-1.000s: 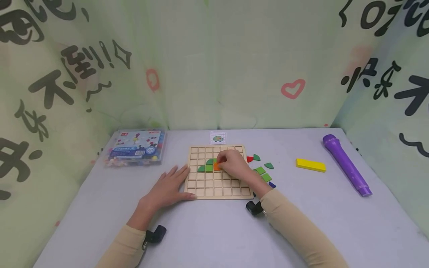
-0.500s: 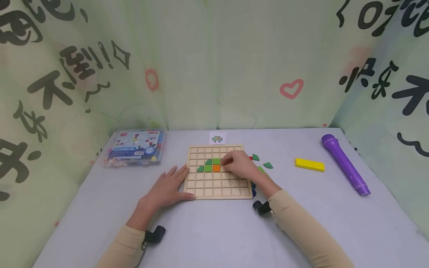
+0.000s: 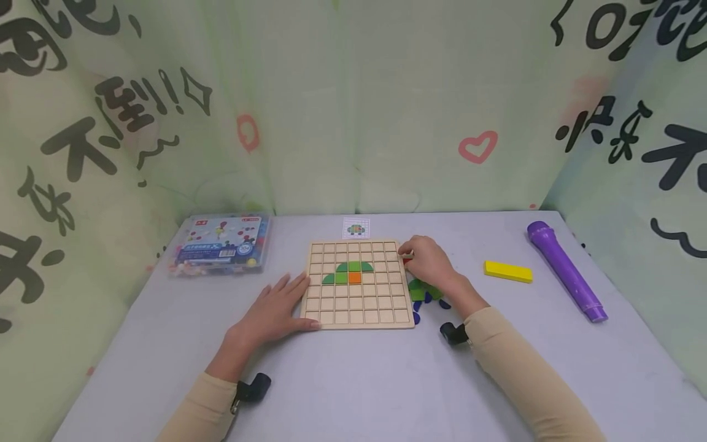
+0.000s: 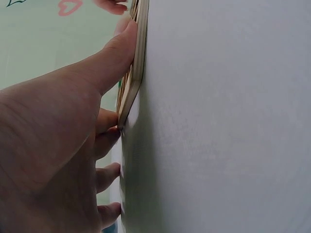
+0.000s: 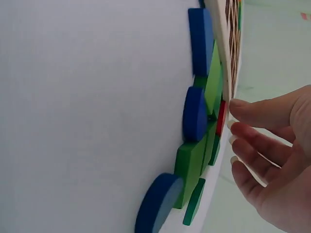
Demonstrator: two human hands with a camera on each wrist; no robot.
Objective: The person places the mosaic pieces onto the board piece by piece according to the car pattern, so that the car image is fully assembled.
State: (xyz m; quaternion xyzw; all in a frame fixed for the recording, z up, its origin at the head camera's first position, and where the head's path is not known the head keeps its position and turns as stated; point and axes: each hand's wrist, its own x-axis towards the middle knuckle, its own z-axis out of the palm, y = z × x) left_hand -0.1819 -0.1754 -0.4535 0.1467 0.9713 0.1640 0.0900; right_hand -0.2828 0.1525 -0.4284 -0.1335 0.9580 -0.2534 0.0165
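Note:
A wooden grid board carries two rows of flat pieces: green squares, dark green quarter circles and one orange square. My left hand lies spread along the board's left side, its thumb at the front edge. Just past the right edge, my right hand reaches to a red piece. The right wrist view shows the thumb and fingers loosely bent beside that red piece, with a gap between them. Green squares and blue curved pieces lie close by, partly under the hand in the head view.
Behind the board lies a small pattern card. A clear plastic box of coloured parts sits at the back left. On the right are a yellow block and a purple microphone. A printed curtain surrounds the table.
My right hand has moved off the board to the right, over the loose pieces. A dark green quarter circle now shows at the upper row's right end. My left hand stays put.

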